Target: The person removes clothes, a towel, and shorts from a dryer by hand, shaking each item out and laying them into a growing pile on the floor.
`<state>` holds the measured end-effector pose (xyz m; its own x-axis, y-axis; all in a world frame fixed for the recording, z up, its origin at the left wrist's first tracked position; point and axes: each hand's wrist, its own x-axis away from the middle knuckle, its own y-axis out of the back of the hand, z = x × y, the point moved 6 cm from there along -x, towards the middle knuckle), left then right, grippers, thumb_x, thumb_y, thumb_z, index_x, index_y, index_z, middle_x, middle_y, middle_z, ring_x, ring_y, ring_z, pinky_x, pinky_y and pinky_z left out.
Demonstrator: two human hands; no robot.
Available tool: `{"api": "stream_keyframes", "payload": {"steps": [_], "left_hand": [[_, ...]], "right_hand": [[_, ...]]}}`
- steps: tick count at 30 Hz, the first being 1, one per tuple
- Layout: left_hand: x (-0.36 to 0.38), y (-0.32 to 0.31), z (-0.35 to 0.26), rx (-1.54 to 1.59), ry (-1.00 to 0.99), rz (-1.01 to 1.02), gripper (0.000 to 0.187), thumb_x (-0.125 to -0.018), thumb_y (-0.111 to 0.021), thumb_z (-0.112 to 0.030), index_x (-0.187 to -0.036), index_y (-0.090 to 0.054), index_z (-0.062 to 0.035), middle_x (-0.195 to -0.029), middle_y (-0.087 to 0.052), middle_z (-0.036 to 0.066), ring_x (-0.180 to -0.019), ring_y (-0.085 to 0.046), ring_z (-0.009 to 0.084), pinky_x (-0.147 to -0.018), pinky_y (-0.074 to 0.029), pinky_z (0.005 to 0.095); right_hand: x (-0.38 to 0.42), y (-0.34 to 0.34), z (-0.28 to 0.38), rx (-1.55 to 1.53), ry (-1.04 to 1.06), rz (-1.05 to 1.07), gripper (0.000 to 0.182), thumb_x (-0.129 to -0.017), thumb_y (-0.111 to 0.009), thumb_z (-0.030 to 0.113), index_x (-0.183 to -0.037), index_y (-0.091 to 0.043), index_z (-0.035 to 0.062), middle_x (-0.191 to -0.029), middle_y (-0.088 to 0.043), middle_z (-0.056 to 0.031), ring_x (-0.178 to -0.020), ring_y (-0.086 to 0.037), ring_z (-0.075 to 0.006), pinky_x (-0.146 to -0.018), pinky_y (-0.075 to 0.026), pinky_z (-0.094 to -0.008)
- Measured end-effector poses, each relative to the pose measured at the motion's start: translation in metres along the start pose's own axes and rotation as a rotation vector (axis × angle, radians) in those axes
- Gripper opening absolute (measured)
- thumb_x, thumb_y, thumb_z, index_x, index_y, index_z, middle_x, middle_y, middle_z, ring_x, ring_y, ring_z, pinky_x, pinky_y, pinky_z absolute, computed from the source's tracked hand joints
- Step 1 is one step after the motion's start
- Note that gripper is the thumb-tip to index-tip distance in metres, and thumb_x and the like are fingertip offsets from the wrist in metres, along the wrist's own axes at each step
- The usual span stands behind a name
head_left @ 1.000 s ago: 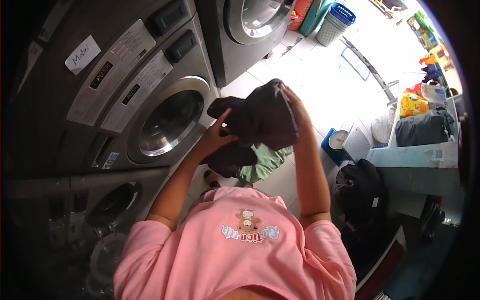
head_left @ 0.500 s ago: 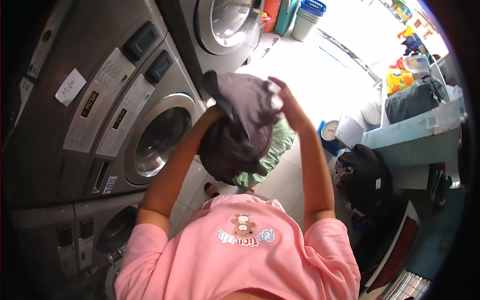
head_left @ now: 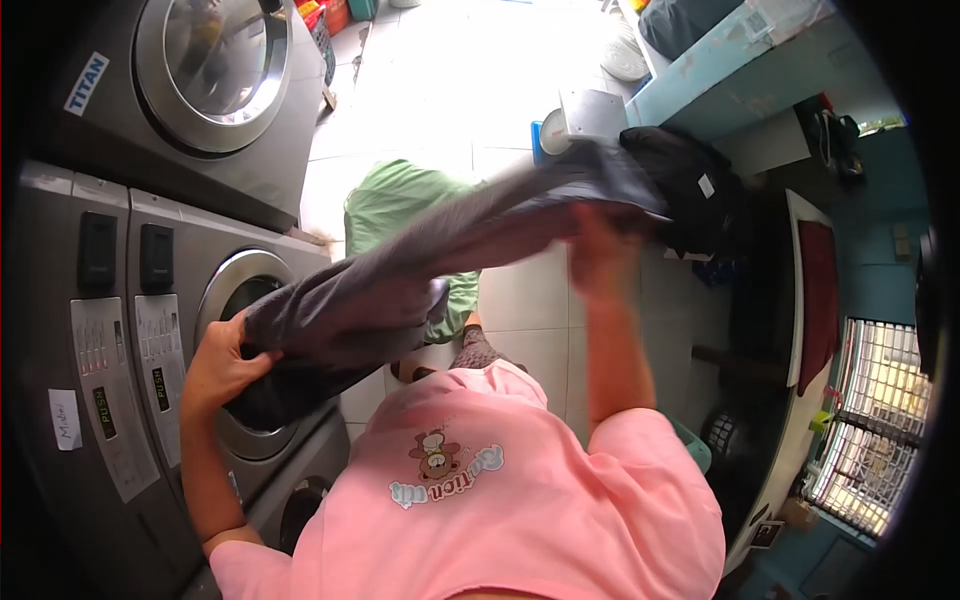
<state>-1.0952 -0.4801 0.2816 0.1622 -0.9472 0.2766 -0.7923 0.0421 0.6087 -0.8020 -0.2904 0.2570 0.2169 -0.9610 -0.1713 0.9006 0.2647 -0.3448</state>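
A dark grey garment (head_left: 370, 290) stretches through the air in front of my pink shirt, its kind not plain from this view. My left hand (head_left: 225, 365) grips its lower left end, thumb on top and fingers closed around the cloth. At the other end, my right hand (head_left: 602, 255) is smeared by motion, with its fingers against the raised cloth, which it appears to hold up. Behind and below the garment is a light green cloth bundle (head_left: 395, 205), partly covered by it.
Front-loading machines (head_left: 215, 75) with round doors line the left. On the right are a black bag-like heap (head_left: 690, 180), a light blue counter (head_left: 720, 70) and a barred window (head_left: 870, 430). A metal box (head_left: 595, 113) sits beyond the garment on the tiled floor (head_left: 520, 300).
The bunched garment has been spread out lengthwise between my hands. My left hand has moved left and down, my right hand down. The view has turned rightward.
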Motion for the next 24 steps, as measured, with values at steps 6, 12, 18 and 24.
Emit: {"api": "stream_keyframes", "payload": {"steps": [6, 12, 18, 24], "left_hand": [[-0.014, 0.031, -0.012, -0.351, 0.065, -0.092, 0.023, -0.072, -0.059, -0.021, -0.083, -0.055, -0.0018, -0.071, -0.054, 0.02, -0.07, -0.054, 0.0367, -0.061, -0.042, 0.037], [-0.104, 0.089, 0.007, -0.708, -0.179, -0.363, 0.023, -0.074, -0.051, -0.022, -0.087, -0.054, -0.0027, -0.075, -0.056, 0.02, -0.076, -0.054, 0.0358, -0.065, -0.043, 0.0403], [-0.157, 0.149, -0.08, -0.953, -0.054, -0.454, 0.032, -0.075, -0.05, -0.023, -0.101, -0.051, -0.0054, -0.086, -0.058, 0.021, -0.084, -0.056, 0.0342, -0.073, -0.044, 0.0396], [-0.131, 0.175, -0.105, -1.225, -0.068, -0.576, 0.025, -0.074, -0.049, -0.021, -0.097, -0.054, -0.0098, -0.07, -0.059, 0.018, -0.072, -0.058, 0.0331, -0.064, -0.046, 0.0421]], "right_hand": [[-0.041, -0.038, 0.127, 0.318, 0.672, 0.211, 0.03, -0.078, -0.056, 0.017, -0.099, -0.047, -0.0042, -0.093, -0.053, -0.0116, -0.074, -0.055, -0.0157, -0.065, -0.047, -0.0269], [-0.184, 0.015, 0.049, 0.347, 0.284, 0.085, 0.028, -0.077, -0.062, 0.018, -0.099, -0.054, 0.0032, -0.096, -0.055, -0.0045, -0.081, -0.055, -0.0128, -0.066, -0.048, -0.0289], [-0.272, 0.034, 0.042, 0.283, 0.333, 0.203, 0.026, -0.079, -0.057, 0.009, -0.103, -0.05, 0.0027, -0.098, -0.055, -0.0086, -0.09, -0.054, -0.0196, -0.078, -0.049, -0.0401], [-0.247, 0.016, 0.07, 0.02, 0.212, 0.207, 0.023, -0.082, -0.049, 0.005, -0.104, -0.047, -0.0017, -0.105, -0.053, -0.0133, -0.1, -0.051, -0.0239, -0.092, -0.039, -0.0448]]}}
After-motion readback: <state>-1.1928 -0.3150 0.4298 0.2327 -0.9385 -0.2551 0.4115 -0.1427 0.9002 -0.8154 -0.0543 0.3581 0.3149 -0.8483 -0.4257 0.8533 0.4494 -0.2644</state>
